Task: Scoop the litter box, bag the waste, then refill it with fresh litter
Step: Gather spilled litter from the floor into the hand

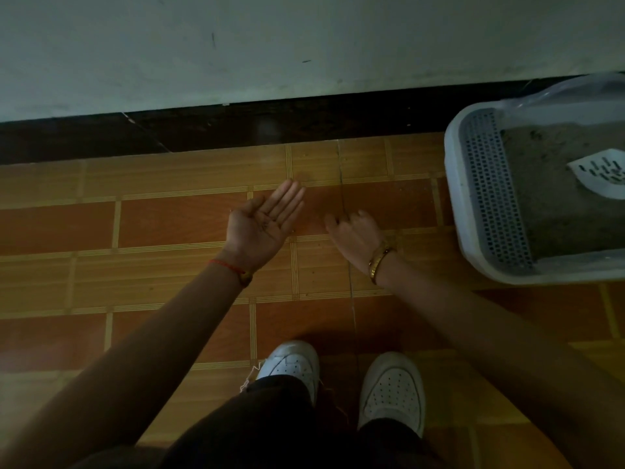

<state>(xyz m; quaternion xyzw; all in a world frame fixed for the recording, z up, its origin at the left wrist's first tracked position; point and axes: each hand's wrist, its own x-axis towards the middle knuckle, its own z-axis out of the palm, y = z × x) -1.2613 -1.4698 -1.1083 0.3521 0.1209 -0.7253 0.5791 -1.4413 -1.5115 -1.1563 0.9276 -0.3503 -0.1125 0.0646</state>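
Note:
The white litter box [455, 184] stands on the floor at the right edge, with a grey perforated panel [493, 194] inside its left side and grey litter [548, 204] filling it. A white slotted scoop [598, 174] lies on the litter. A clear plastic bag [575, 89] shows behind the box. My left hand [260, 228] is held palm up above the floor, fingers together, with a few dark grains on the palm. My right hand [355, 235] reaches down to the floor just left of the box, fingers curled; what they pinch is too small to tell.
The floor [169, 225] is orange and tan tile. A white wall [270, 45] with a dark skirting [236, 126] runs along the far side. My two white shoes [294, 363] stand at the bottom centre.

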